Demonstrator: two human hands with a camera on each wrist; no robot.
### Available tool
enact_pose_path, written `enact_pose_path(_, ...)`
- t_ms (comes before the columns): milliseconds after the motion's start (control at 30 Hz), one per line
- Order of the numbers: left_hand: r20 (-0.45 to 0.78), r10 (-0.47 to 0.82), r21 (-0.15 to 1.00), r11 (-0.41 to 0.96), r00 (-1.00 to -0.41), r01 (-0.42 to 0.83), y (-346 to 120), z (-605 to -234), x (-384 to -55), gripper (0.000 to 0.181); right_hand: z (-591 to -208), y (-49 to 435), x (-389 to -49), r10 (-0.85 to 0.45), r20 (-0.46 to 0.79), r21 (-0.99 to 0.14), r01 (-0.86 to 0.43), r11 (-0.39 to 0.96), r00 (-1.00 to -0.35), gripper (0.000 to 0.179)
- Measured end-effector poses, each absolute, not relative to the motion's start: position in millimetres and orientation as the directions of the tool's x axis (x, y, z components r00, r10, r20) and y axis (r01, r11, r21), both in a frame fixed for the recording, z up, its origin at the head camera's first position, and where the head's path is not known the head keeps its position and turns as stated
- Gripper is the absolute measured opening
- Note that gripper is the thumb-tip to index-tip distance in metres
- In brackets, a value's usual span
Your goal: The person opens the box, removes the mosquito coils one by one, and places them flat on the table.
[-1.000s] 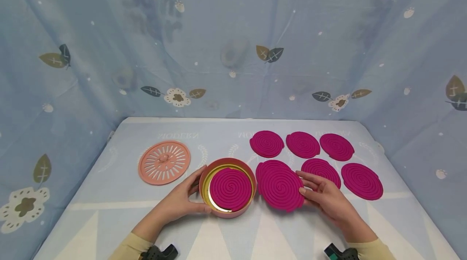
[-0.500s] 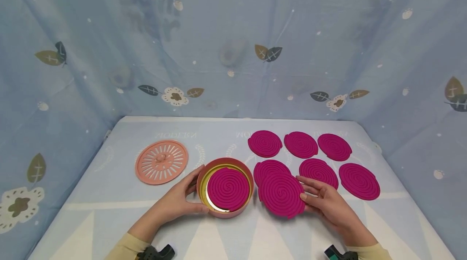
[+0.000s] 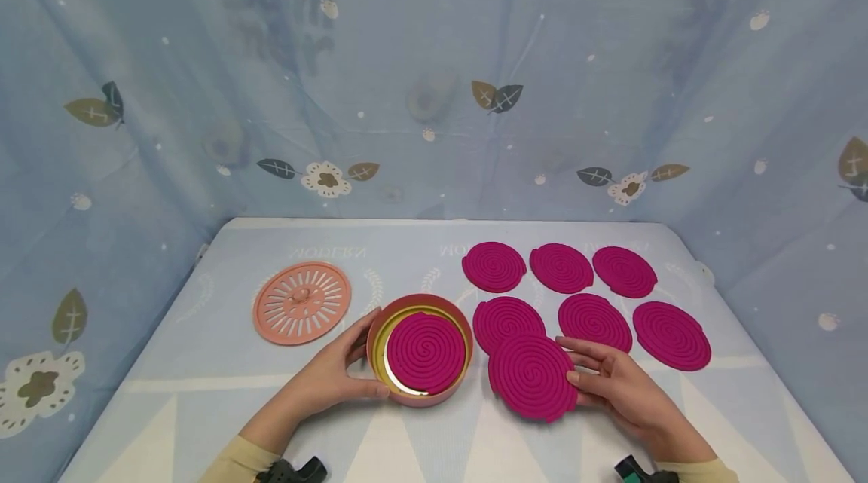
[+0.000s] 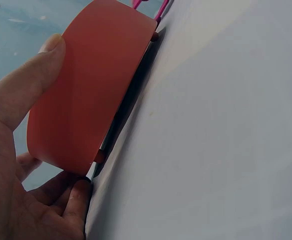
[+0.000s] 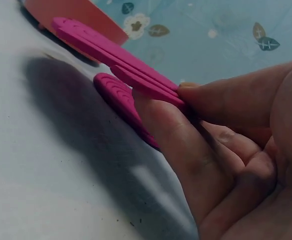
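Note:
My left hand (image 3: 339,370) grips the side of a round salmon-red mosquito coil box (image 3: 423,400), thumb in front and fingers behind. In the left wrist view the outer wall of the box (image 4: 93,80) shows small feet under it. A magenta mosquito coil (image 3: 426,353) lies inside against the gold lining. Just to the right, my right hand (image 3: 620,392) pinches another magenta coil (image 3: 532,377) by its right edge, between thumb and fingers. The right wrist view shows this held coil (image 5: 116,55) tilted above the table, its shadow below. It partly overlaps a coil lying behind it (image 3: 507,321).
A slotted salmon lid (image 3: 301,304) with a small knob lies left of the box. Several more magenta coils (image 3: 561,268) lie flat in two rows at the back right of the pale patterned table (image 3: 447,445). A blue patterned curtain (image 3: 407,53) hangs around the table.
My right hand has drawn its coil toward me and a little right, uncovering more of the coil behind it. The left hand keeps its grip on the box.

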State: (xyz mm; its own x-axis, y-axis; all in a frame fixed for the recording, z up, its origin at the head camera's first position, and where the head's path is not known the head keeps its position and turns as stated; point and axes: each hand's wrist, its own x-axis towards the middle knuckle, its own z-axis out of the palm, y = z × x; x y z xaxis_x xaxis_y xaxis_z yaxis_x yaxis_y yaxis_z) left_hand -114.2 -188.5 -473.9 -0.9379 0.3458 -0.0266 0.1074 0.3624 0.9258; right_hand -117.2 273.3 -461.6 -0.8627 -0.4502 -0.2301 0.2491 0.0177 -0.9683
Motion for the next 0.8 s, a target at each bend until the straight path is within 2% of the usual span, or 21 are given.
enact_pose_path(800,-0.051,0.334,0.927,0.367,-0.941,0.080,-187.1,-470.1,-112.8,0.119,-469.2,275.4,-116.6,-0.576,-0.330,-0.935,0.343,0.090,-0.748,0.058)
